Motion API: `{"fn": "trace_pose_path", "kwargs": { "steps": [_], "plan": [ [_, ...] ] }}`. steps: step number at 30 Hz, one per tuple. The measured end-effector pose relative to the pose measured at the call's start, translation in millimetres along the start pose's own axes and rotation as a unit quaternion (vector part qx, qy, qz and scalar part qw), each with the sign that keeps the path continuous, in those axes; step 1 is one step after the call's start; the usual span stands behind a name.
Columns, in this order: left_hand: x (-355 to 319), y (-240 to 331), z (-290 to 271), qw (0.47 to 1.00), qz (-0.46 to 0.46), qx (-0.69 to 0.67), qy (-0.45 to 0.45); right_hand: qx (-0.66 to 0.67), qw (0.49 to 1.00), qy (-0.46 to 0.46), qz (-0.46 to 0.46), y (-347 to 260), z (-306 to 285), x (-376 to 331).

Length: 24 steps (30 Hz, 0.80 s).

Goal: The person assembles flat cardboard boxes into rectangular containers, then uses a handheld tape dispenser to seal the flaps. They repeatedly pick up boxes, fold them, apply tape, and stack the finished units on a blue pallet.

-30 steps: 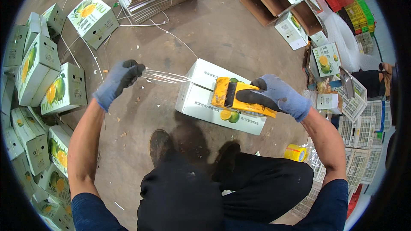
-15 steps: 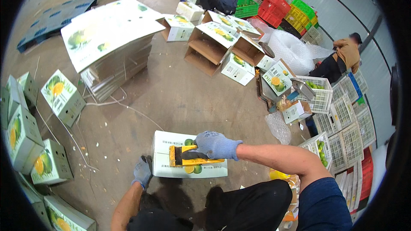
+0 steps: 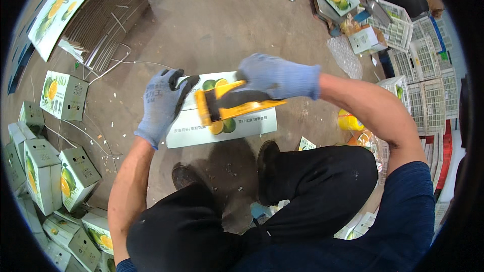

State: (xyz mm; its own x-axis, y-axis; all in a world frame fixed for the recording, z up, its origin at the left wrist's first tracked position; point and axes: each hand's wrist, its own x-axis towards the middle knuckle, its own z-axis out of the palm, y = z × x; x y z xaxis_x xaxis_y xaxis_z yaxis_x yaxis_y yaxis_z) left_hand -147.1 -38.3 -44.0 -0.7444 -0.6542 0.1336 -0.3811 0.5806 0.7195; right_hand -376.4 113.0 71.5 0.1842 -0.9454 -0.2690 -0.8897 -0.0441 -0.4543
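A white carton (image 3: 252,126) printed with green and orange citrus lies on the floor in front of my feet, its closed top facing up. My gloved right hand (image 3: 272,78) wraps the handle of a yellow carton stapler (image 3: 214,106), slightly smeared by motion. The tool lies along the middle of the carton's top, its blocky head toward the left. At the carton's left end, my gloved left hand (image 3: 162,98) grips the edge, thumb reaching over the top; some of its fingertips are hidden.
Similar cartons (image 3: 63,95) stand and pile up on the left. Flattened cardboard (image 3: 108,25) is stacked at the far left, with loose straps (image 3: 123,61) nearby. White crates (image 3: 426,55), bubble wrap (image 3: 344,56) and a small open carton (image 3: 366,39) are on the right.
My view has tilted down toward my lap. The left hand has come up from beside the carton's near left corner onto its left end. The right hand keeps the stapler on the top.
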Motion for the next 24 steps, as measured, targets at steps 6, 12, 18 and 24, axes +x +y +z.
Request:
{"fn": "trace_pose_path", "kwargs": {
  "steps": [6,12,18,24],
  "plan": [
    [8.0,9.5,-0.9,0.999,-0.023,-0.015,-0.018,0.143,0.964,-0.059,0.215,80.4,4.8,-115.9],
    [7.0,8.5,3.0,0.999,-0.019,0.027,-0.015,0.247,0.914,-0.052,0.317,186.6,108.0,-165.3],
    [9.0,14.1,1.7,0.998,-0.015,0.054,-0.014,0.032,0.969,-0.037,0.242,171.7,187.6,-94.3],
    [-10.1,20.3,1.0,0.996,-0.036,0.077,0.029,-0.045,0.941,-0.046,0.331,109.4,194.6,-60.3]
  ]
}}
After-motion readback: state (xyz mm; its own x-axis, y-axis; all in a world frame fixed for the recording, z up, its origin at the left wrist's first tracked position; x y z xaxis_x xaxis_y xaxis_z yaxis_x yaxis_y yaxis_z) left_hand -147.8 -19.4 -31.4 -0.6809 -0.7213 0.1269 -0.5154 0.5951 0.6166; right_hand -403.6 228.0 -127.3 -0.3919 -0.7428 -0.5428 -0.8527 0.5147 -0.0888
